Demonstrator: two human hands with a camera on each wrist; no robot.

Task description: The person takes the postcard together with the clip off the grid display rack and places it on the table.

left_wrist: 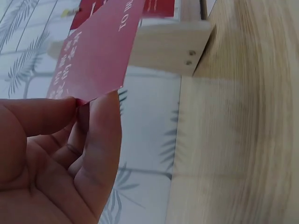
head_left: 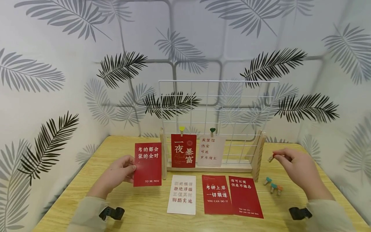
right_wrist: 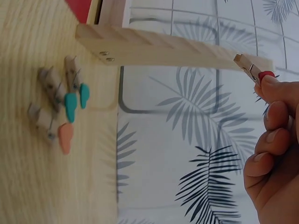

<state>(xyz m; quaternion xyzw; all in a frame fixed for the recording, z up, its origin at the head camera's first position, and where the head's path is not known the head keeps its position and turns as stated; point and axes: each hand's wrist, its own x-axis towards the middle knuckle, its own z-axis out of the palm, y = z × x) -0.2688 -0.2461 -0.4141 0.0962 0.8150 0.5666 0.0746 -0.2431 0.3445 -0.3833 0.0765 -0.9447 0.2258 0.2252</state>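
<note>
The left hand (head_left: 118, 172) pinches a red card (head_left: 147, 164) by its edge between thumb and fingers, holding it upright just left of the wire grid stand (head_left: 214, 106). The right hand (head_left: 298, 169) nips a small wooden clip (head_left: 271, 158) with a red tip between thumb and forefinger, up off the table to the right of the stand.

The stand is thin white wire in a square mesh, set in pale wooden feet and a base rail. Two cards hang on it from little heart-topped clips, one red (head_left: 183, 150), one white (head_left: 211, 150). The held card is smooth, flat, rectangular, glossy red with white Chinese characters and "TO BE NO.1" at its foot.

In front of the stand lie a white card (head_left: 182, 194) and two red cards (head_left: 232, 196), flat on the light, grained wooden table (head_left: 87, 180). Three spare clips (head_left: 273, 186), teal and orange tipped, sit right of the stand's foot. Leaf-print wallpaper (head_left: 43, 64) wraps the walls behind.
</note>
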